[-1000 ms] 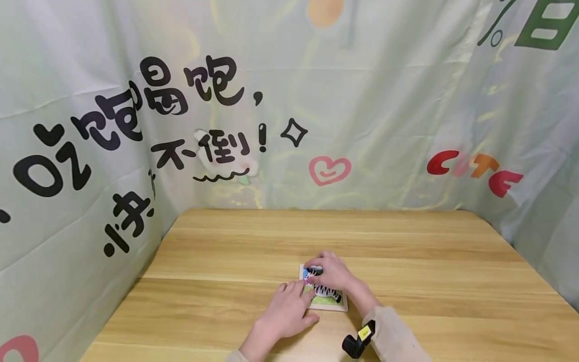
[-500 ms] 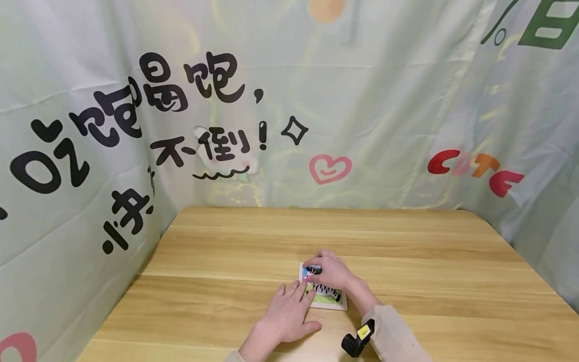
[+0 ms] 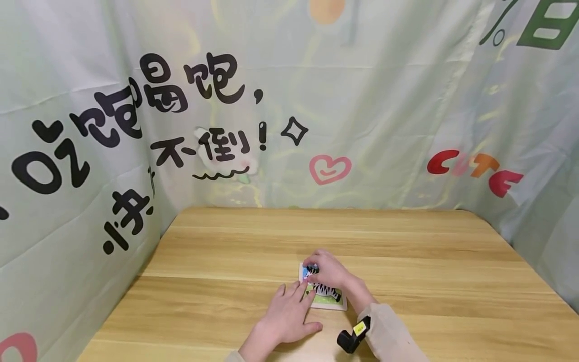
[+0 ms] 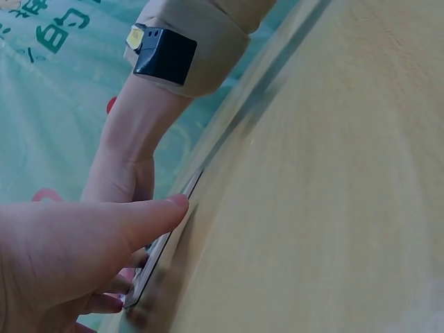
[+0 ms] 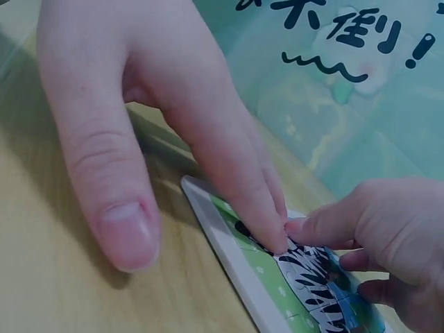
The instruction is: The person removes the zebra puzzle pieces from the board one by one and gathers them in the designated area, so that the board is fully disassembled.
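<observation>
A zebra jigsaw puzzle (image 3: 326,296) in a pale-rimmed tray lies flat on the wooden table. My left hand (image 3: 289,312) rests beside and over its left edge, with straight fingers pressing the picture and the thumb apart. In the right wrist view, those fingertips touch the zebra's body on the puzzle (image 5: 305,284). My right hand (image 3: 330,270) reaches over the upper part, with bent fingers and thumb pinching a piece around the zebra's head. The right thumb meets the left fingers in the right wrist view. My right palm hides the puzzle's upper right; the pinched piece is partly covered.
The wooden table (image 3: 217,251) extends around the puzzle on all sides. Printed cloth (image 3: 384,110) hangs behind and along both sides. A black camera (image 3: 354,336) is worn on the right wrist, close above the table.
My right hand and wrist have shifted slightly left, and the fingers have closed in a little on the zebra's head area. The left hand stays nearly still on the puzzle.
</observation>
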